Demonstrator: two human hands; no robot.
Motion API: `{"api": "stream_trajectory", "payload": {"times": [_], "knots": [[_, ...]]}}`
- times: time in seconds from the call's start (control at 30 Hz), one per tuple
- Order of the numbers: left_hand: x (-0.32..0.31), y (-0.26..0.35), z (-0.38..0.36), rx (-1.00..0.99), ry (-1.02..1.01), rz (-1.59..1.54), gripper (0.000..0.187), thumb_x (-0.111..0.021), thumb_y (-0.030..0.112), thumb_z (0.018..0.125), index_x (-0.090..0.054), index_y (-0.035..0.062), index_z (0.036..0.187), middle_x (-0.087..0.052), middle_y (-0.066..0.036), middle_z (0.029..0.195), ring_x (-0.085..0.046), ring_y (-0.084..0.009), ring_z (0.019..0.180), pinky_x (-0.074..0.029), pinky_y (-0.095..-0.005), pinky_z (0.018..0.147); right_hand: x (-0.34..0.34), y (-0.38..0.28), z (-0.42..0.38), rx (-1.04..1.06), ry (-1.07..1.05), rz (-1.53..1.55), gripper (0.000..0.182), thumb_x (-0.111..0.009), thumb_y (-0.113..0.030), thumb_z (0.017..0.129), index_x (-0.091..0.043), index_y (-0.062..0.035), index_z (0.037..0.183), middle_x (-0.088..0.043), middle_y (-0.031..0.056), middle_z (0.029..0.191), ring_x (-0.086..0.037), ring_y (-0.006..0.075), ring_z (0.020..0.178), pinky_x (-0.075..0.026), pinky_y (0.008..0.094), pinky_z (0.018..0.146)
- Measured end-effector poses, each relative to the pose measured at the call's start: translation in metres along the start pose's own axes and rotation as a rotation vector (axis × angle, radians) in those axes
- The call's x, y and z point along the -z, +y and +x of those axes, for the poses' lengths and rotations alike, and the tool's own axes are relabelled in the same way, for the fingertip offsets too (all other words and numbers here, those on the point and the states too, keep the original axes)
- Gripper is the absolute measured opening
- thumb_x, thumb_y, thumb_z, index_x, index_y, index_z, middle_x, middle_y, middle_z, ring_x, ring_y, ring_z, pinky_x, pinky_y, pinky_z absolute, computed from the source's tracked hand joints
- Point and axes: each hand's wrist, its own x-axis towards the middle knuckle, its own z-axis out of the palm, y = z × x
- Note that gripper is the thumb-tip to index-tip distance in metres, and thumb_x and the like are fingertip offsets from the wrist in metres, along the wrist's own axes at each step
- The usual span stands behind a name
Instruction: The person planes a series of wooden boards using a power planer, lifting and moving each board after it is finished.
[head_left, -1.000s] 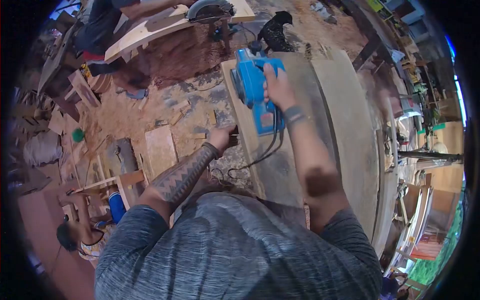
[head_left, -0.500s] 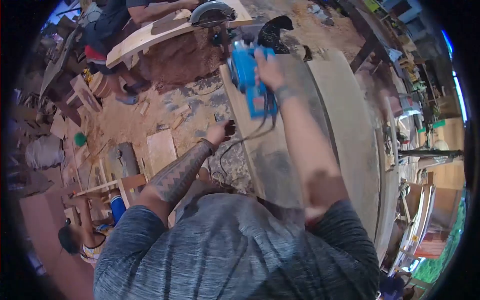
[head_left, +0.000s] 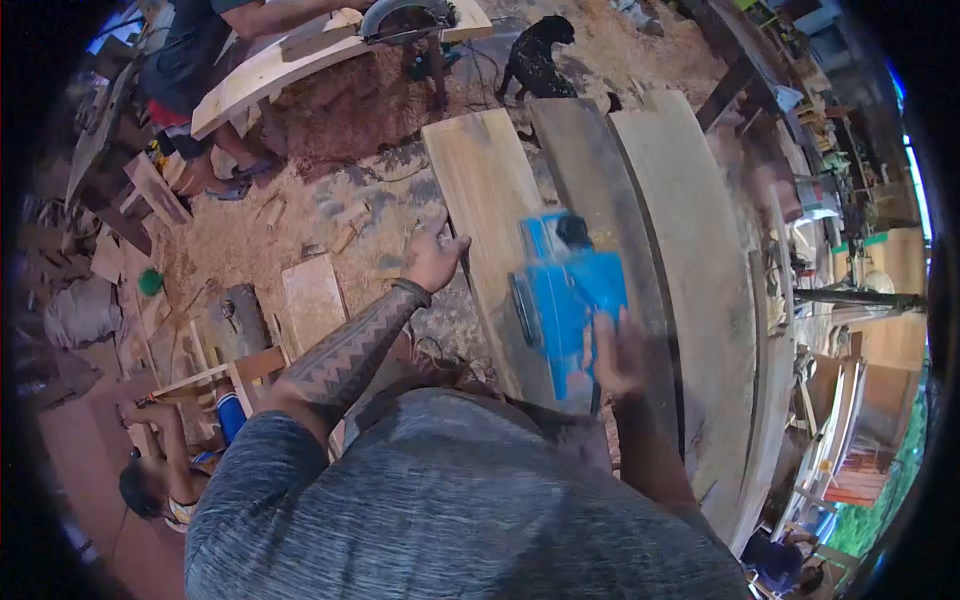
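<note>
In the head view my right hand (head_left: 617,358) is closed on the rear handle of a blue electric planer (head_left: 575,285), somewhat blurred. The planer sits over the near half of a pale wooden board (head_left: 487,165) and overlaps the darker plank (head_left: 600,165) to its right. At the board's left edge, my left hand (head_left: 435,258) grips the wood, thumb towards the top face; some fingertips are hidden. The planer's underside cannot be seen.
Another wide plank (head_left: 690,220) lies to the right. A black dog (head_left: 537,62) stands beyond the boards. At upper left, a co-worker leans over a timber (head_left: 280,75) with a circular saw (head_left: 408,20). Sawdust and offcuts cover the ground. Another person sits at lower left.
My right hand has drawn the planer back from the board's far end towards my body. My left hand stays at the board's edge. The view has shifted slightly, and the dog's head is turned.
</note>
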Motion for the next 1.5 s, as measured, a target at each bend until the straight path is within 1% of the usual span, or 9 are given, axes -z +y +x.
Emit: {"api": "stream_trajectory", "payload": {"times": [0.33, 0.73, 0.9, 1.0, 1.13, 1.2, 1.33, 1.43, 1.5], "knots": [[0.019, 0.015, 0.005, 0.088, -0.143, 0.14, 0.07, -0.077, 0.039, 0.094, -0.057, -0.0004, 0.149, -0.06, -0.03, 0.146, -0.053, -0.0415, 0.142, -0.041, -0.044, 0.12, -0.053, -0.076, 0.186, 0.092, -0.071, 0.172, 0.05, -0.057, -0.05, 0.108, -0.057, -0.0001, 0.103, -0.059, 0.0057, 0.07, -0.06, 0.0155, 0.052, -0.05, 0.0345, 0.046], [0.024, 0.032, 0.002, 0.042, -0.107, 0.303, 0.059, -0.073, 0.04, 0.095, -0.064, 0.0031, 0.14, -0.07, -0.028, 0.126, -0.065, -0.0442, 0.122, -0.051, -0.0489, 0.103, -0.093, -0.13, 0.307, 0.179, 0.001, 0.12, 0.059, -0.056, -0.051, 0.107, -0.061, 0.005, 0.089, -0.064, 0.0116, 0.071, -0.065, 0.0206, 0.054, -0.054, 0.0382, 0.047], [0.033, 0.007, 0.014, 0.11, -0.227, 0.152, 0.053, -0.072, 0.038, 0.096, -0.066, 0.0112, 0.141, -0.073, -0.027, 0.114, -0.073, -0.0379, 0.098, -0.055, -0.0466, 0.092, -0.103, -0.129, 0.341, 0.192, -0.066, 0.238, 0.057, -0.056, -0.051, 0.107, -0.061, 0.0042, 0.093, -0.065, 0.0128, 0.073, -0.065, 0.0216, 0.055, -0.054, 0.04, 0.049], [0.051, 0.013, 0.0, -0.129, -0.063, 0.085, 0.048, -0.071, 0.037, 0.097, -0.069, 0.0114, 0.137, -0.074, -0.024, 0.109, -0.073, -0.0356, 0.096, -0.056, -0.0463, 0.088, -0.081, -0.114, 0.277, 0.319, -0.012, 0.043, 0.046, -0.056, -0.042, 0.107, -0.053, -0.0009, 0.128, -0.065, 0.0106, 0.081, -0.062, 0.0189, 0.059, -0.051, 0.0369, 0.052], [0.074, 0.058, -0.019, -0.181, 0.003, 0.162, 0.037, -0.07, 0.032, 0.096, -0.071, 0.0087, 0.125, -0.073, -0.02, 0.115, -0.07, -0.0389, 0.108, -0.054, -0.0482, 0.093, -0.029, -0.075, 0.098, 0.091, -0.134, 0.275, 0.058, -0.054, -0.02, 0.11, -0.034, -0.0119, 0.164, -0.057, 0.0014, 0.077, -0.051, 0.0095, 0.053, -0.044, 0.0285, 0.046], [0.065, 0.068, -0.018, -0.202, -0.108, 0.143, 0.037, -0.069, 0.029, 0.096, -0.07, 0.0079, 0.127, -0.071, -0.02, 0.122, -0.069, -0.0397, 0.11, -0.055, -0.0464, 0.094, 0.002, -0.043, 0.027, 0.067, -0.122, 0.219, 0.061, -0.056, -0.032, 0.11, -0.037, -0.0087, 0.163, -0.058, 0.0014, 0.074, -0.05, 0.0085, 0.051, -0.041, 0.0267, 0.044], [0.008, 0.063, 0.007, -0.397, -0.162, 0.373, 0.05, -0.067, 0.036, 0.096, -0.063, 0.0073, 0.137, -0.062, -0.024, 0.14, -0.063, -0.0435, 0.125, -0.051, -0.0501, 0.106, 0.059, -0.018, -0.097, -0.283, 0.067, 0.339, 0.063, -0.061, -0.012, 0.1, -0.043, -0.0084, 0.16, -0.057, 0.0023, 0.077, -0.052, 0.0097, 0.056, -0.046, 0.0275, 0.05], [-0.02, 0.088, -0.001, -0.416, -0.273, 0.667, 0.074, -0.062, 0.053, 0.096, -0.05, 0.0073, 0.152, -0.044, -0.028, 0.159, -0.043, -0.0482, 0.146, -0.034, -0.0588, 0.121, 0.084, 0.044, -0.177, -0.012, 0.13, 0.405, 0.068, -0.06, -0.007, 0.096, -0.041, -0.007, 0.161, -0.057, 0.0038, 0.079, -0.053, 0.0111, 0.057, -0.047, 0.028, 0.051], [-0.051, 0.093, -0.007, -0.347, -0.216, 0.69, 0.087, -0.058, 0.062, 0.094, -0.04, 0.006, 0.159, -0.034, -0.027, 0.166, -0.029, -0.0491, 0.154, -0.02, -0.0627, 0.125, 0.083, 0.044, -0.218, -0.111, 0.351, 0.431, 0.068, -0.059, -0.006, 0.096, -0.04, -0.0052, 0.161, -0.057, 0.0047, 0.081, -0.054, 0.0116, 0.057, -0.048, 0.0283, 0.051]]}}
